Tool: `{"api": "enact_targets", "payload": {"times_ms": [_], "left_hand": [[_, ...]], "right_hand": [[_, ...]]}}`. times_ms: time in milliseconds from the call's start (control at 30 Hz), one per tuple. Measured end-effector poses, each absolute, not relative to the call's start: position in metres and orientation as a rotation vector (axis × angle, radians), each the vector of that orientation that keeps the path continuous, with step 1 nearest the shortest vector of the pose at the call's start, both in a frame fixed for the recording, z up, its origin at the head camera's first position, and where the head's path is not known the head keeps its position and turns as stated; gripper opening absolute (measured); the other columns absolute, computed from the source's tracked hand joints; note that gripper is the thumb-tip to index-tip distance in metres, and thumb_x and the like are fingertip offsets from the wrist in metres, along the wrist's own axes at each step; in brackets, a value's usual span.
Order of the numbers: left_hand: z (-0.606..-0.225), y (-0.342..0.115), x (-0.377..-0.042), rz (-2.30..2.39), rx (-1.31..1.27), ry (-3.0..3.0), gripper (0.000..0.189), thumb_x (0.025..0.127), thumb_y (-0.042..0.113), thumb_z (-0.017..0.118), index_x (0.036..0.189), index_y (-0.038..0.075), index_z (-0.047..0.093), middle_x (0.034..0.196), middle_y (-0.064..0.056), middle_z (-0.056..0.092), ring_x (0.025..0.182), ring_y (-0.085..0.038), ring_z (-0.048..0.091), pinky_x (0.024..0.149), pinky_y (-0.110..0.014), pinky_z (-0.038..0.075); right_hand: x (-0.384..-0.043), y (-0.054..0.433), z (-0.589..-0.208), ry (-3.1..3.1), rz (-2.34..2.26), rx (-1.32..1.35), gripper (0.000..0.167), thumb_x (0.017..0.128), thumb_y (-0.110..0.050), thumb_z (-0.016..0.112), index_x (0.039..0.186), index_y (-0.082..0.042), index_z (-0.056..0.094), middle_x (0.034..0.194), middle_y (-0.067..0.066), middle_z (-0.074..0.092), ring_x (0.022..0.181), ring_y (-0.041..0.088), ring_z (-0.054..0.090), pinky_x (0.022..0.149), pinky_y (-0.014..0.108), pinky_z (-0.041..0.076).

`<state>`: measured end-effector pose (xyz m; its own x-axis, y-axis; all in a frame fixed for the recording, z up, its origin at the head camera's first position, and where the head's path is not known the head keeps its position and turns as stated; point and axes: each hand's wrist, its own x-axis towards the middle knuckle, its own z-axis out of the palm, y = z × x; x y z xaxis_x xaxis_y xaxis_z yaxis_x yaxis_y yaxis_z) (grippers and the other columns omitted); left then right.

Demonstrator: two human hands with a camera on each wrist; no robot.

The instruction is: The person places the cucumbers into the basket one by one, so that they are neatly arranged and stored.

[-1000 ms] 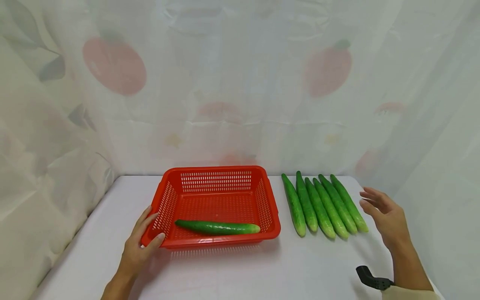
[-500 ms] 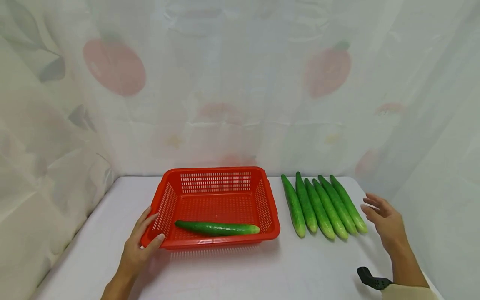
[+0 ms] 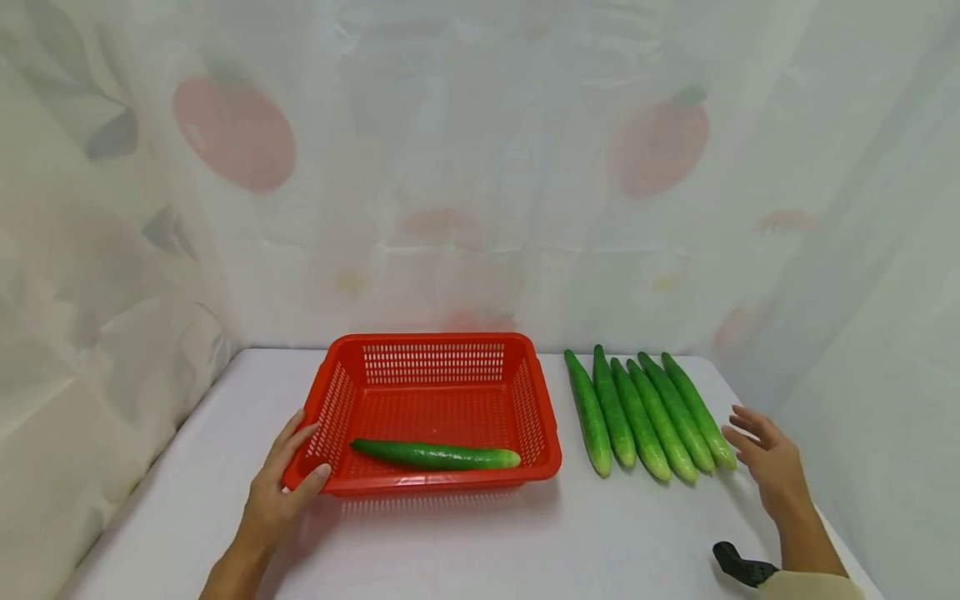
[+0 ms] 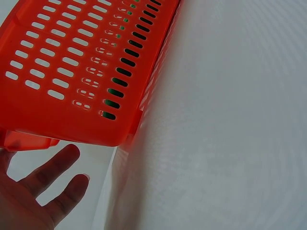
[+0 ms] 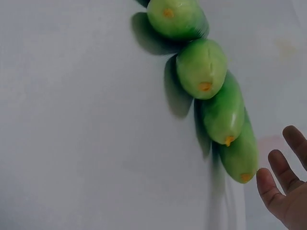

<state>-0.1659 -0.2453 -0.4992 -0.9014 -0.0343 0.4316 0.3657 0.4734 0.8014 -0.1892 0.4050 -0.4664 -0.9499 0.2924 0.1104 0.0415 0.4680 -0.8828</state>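
Note:
My left hand (image 3: 273, 487) rests at the front left corner of a red plastic basket (image 3: 427, 337), thumb along the front rim and fingers at the left rim. Two loosely extended fingers (image 4: 60, 165) show by the basket's corner in the left wrist view. Inside the basket, one green cucumber (image 3: 435, 455) lies crosswise near the front. My right hand (image 3: 772, 458) holds nothing, its fingers spread and slightly bent, just right of a row of several cucumbers (image 3: 651, 417). In the right wrist view its fingertips are right beside the pale end of the outermost cucumber (image 5: 239, 158).
A white table (image 3: 480, 550) carries the basket and the cucumbers. Pale printed sheeting (image 3: 465, 167) hangs behind the table and on both sides. A black wrist mount (image 3: 738, 567) sticks out from the right wrist, beside a beige sleeve (image 3: 810, 586).
My right hand has come slightly lower and nearer to the rightmost cucumber's pale end. My left hand, the basket and the cucumbers stay where they were.

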Motion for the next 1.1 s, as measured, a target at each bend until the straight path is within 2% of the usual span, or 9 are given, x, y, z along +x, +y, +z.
{"api": "enact_targets", "payload": {"times_ms": [233,400,500,600,667,733,833,933,1100], "left_hand": [[-0.496,-0.248,-0.165,-1.405,-0.281,-2.328,0.057,0.087,0.005,0.068,0.141,0.008,0.049,0.155,-0.001,0.026,0.131,-0.004,0.03,0.087,-0.008,0.036],[-0.496,-0.248,-0.167,-1.425,-0.305,-2.331,0.058,0.087,0.005,0.068,0.141,0.009,0.048,0.155,-0.001,0.025,0.132,-0.005,0.03,0.088,-0.008,0.036],[-0.497,-0.246,-0.169,-1.441,-0.315,-2.33,0.057,0.087,0.004,0.068,0.141,0.009,0.049,0.155,-0.001,0.025,0.132,-0.006,0.029,0.088,-0.009,0.036],[-0.498,-0.243,-0.17,-1.446,-0.323,-2.336,0.057,0.087,0.005,0.068,0.141,0.009,0.048,0.155,-0.001,0.025,0.132,-0.006,0.029,0.089,-0.009,0.036],[-0.498,-0.242,-0.17,-1.447,-0.317,-2.336,0.057,0.087,0.006,0.068,0.141,0.009,0.049,0.155,0.0,0.025,0.132,-0.005,0.03,0.088,-0.009,0.036],[-0.498,-0.242,-0.171,-1.445,-0.314,-2.328,0.057,0.087,0.005,0.068,0.14,0.009,0.049,0.155,0.0,0.026,0.132,-0.005,0.031,0.088,-0.009,0.036],[-0.498,-0.244,-0.171,-1.439,-0.304,-2.318,0.056,0.087,0.004,0.067,0.14,0.008,0.049,0.155,0.0,0.026,0.131,-0.005,0.031,0.088,-0.009,0.037],[-0.499,-0.245,-0.17,-1.432,-0.291,-2.318,0.057,0.087,0.004,0.068,0.14,0.008,0.049,0.155,0.0,0.026,0.131,-0.005,0.031,0.088,-0.008,0.036],[-0.501,-0.246,-0.169,-1.438,-0.268,-2.33,0.057,0.086,0.005,0.068,0.14,0.008,0.049,0.155,0.0,0.026,0.131,-0.004,0.03,0.088,-0.008,0.035]], "right_hand": [[-0.194,0.404,-0.48,-2.46,1.537,-0.402,0.06,0.096,-0.037,0.06,0.147,-0.012,0.04,0.142,0.017,0.042,0.112,0.009,0.045,0.076,0.015,0.043],[-0.192,0.407,-0.487,-2.511,1.527,-0.424,0.065,0.097,-0.037,0.058,0.148,-0.005,0.034,0.145,0.023,0.037,0.124,0.03,0.04,0.075,0.014,0.041],[-0.19,0.412,-0.49,-2.542,1.527,-0.455,0.068,0.097,-0.04,0.057,0.149,-0.005,0.031,0.146,0.024,0.034,0.129,0.039,0.035,0.074,0.016,0.043],[-0.187,0.417,-0.492,-2.565,1.511,-0.491,0.069,0.097,-0.04,0.056,0.15,-0.005,0.03,0.147,0.024,0.033,0.131,0.042,0.032,0.077,0.022,0.044],[-0.188,0.419,-0.493,-2.569,1.512,-0.499,0.07,0.097,-0.041,0.056,0.15,-0.005,0.03,0.148,0.025,0.032,0.133,0.043,0.029,0.083,0.03,0.046],[-0.189,0.419,-0.493,-2.585,1.489,-0.491,0.069,0.097,-0.041,0.056,0.15,-0.004,0.03,0.148,0.025,0.032,0.133,0.043,0.029,0.084,0.031,0.047],[-0.194,0.418,-0.491,-2.588,1.472,-0.468,0.069,0.097,-0.04,0.056,0.149,-0.004,0.031,0.147,0.025,0.034,0.133,0.043,0.029,0.082,0.026,0.046],[-0.198,0.415,-0.489,-2.585,1.457,-0.442,0.066,0.097,-0.038,0.057,0.148,-0.004,0.033,0.146,0.024,0.036,0.132,0.042,0.031,0.074,0.016,0.042],[-0.2,0.414,-0.49,-2.589,1.447,-0.403,0.063,0.097,-0.032,0.059,0.146,0.0,0.036,0.143,0.025,0.04,0.13,0.041,0.033,0.076,0.019,0.039]]}}
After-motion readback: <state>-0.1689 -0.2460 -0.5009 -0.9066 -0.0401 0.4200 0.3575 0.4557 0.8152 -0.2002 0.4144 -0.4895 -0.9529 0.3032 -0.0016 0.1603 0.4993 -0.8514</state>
